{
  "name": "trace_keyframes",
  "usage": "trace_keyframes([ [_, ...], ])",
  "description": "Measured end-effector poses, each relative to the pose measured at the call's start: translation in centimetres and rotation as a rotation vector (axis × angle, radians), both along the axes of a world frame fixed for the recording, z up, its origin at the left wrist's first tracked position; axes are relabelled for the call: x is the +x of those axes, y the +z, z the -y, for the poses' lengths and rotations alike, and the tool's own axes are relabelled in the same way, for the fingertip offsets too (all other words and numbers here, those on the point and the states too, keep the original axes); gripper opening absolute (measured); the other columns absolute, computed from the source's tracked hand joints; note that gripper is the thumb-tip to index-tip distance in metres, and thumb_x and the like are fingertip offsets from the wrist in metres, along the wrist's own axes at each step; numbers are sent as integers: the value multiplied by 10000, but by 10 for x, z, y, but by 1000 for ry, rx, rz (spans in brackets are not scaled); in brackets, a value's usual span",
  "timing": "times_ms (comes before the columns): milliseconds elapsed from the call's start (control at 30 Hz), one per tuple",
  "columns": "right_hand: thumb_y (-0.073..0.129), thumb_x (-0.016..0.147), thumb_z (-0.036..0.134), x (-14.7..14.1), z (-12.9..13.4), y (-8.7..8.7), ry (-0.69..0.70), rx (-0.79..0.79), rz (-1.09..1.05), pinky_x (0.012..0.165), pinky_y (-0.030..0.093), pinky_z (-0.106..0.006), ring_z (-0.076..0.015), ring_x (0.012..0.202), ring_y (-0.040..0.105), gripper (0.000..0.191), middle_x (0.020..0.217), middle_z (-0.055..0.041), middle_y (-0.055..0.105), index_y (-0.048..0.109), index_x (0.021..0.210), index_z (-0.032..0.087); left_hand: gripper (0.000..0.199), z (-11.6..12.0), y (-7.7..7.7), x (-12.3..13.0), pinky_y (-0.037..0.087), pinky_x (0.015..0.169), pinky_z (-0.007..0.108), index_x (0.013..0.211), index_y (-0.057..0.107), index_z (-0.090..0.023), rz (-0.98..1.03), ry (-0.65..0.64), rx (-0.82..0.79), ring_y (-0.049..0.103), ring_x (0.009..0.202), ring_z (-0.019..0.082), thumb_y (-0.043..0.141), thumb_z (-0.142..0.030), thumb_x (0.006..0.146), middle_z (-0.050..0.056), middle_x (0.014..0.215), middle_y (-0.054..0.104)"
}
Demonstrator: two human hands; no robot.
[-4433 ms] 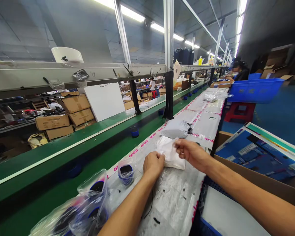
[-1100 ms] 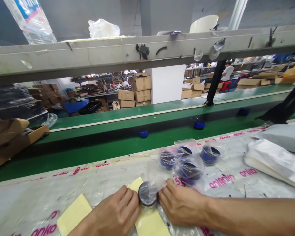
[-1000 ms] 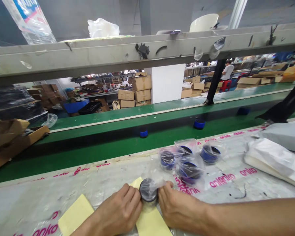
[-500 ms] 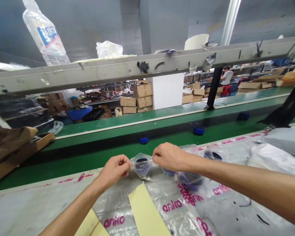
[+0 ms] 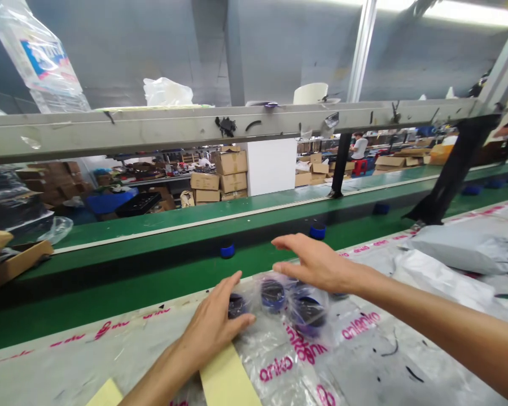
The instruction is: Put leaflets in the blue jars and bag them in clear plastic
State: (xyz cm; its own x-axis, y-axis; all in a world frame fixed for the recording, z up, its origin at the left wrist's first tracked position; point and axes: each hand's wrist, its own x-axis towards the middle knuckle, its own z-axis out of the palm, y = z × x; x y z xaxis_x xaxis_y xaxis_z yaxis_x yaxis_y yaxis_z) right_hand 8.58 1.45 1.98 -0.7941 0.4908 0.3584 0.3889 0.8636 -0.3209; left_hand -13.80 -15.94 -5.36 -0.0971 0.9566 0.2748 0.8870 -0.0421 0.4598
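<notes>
My left hand (image 5: 214, 318) is open, thumb and fingers apart, beside a round blue-and-black piece (image 5: 237, 305) in clear plastic, which it partly hides. My right hand (image 5: 315, 262) is open too, its thumb and fingers spread above more bagged pieces. Under and next to it lie a bagged round piece (image 5: 273, 294) and a larger-looking bagged blue-and-black piece (image 5: 308, 316). These pieces rest on a plastic-covered worktop (image 5: 347, 361) printed with pink "anko" lettering. A yellow paper strip (image 5: 231, 375) lies just below my left hand.
Beyond the worktop runs a green conveyor belt (image 5: 152, 282) carrying a small blue piece (image 5: 227, 251), another blue piece (image 5: 317, 231) and more farther right. A grey rail (image 5: 161, 129) crosses above, held by black-wrapped posts (image 5: 444, 175). Grey plastic bags (image 5: 461, 248) lie at right.
Both hands were closed on the clear bag around one blue piece; they have let go and opened. That bagged piece now lies between them. My view has swung to the right.
</notes>
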Motion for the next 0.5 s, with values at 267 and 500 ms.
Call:
trace_keyframes([
  [267,770,821,407,-6,-13,-16,186,112,198,987,429,-431,-313,1197,565,521,1246,-129,689,663,1270,165,404,-35,-9,19,415,655,280,728,542,-203,-53,21,102,559,710,164,383,-433,1020,8,753,589],
  [500,615,892,177,-31,-7,-14,270,91,236,1001,347,-398,-221,934,654,150,857,-40,764,763,890,201,302,-47,-17,39,478,721,321,1074,572,-221,6,149,123,646,811,203,550,-492,943,9,905,665],
])
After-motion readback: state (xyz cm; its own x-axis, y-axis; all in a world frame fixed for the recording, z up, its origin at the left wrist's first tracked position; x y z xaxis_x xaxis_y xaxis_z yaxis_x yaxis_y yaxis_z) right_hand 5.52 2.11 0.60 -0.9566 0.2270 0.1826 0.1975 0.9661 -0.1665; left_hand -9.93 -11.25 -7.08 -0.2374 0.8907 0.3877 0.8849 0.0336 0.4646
